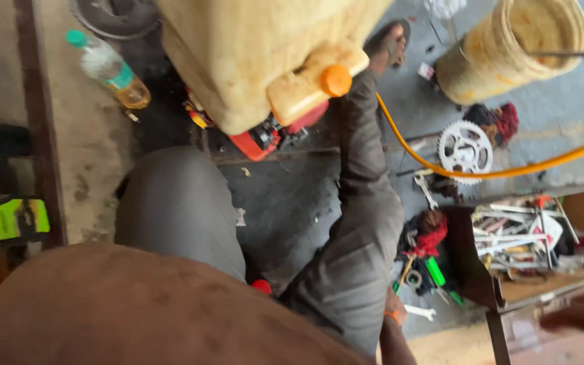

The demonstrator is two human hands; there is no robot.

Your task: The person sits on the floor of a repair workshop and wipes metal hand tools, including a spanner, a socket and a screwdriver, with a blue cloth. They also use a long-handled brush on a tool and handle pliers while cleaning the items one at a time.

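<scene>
Viewed from above, seated over a dark, oil-stained floor (292, 196); grey trouser legs spread to either side of the work.

Right hand (391, 309): lowered beside the outstretched right leg (363, 203), mostly hidden behind the cloth, an orange band at the wrist. Clenched or released: cannot tell. Nothing visibly grasped. Left hand: out of view.

Nearest to the right hand, loose on the floor: a spanner (420, 312) just beside the wrist, a green-handled tool (436, 272) and a red rag (430, 236) a little above it. Judged to be laid there for quick reach.

Further items:
- Pale yellow jerrycan (251, 47) with an orange cap (336, 80), standing over a small red engine (265, 138); likely set on top to keep it close to the machine.
- Yellow hose (508, 170), curving across the floor from behind the right leg to the right edge.
- Toothed sprocket (465, 149), lying flat just above the hose.
- Yellowish bucket (508, 47), tipped on its side, top right.
- Open wooden toolbox (528, 236), right, packed with mixed tools.
- Clear plastic bottle (108, 69), green cap, amber liquid in its lower end, lying on the pale concrete strip, upper left.
- Black container (11, 220) with a bright green rectangular label, far left edge.

Reddish-brown blur at the lower right edge: too smeared to identify.
</scene>
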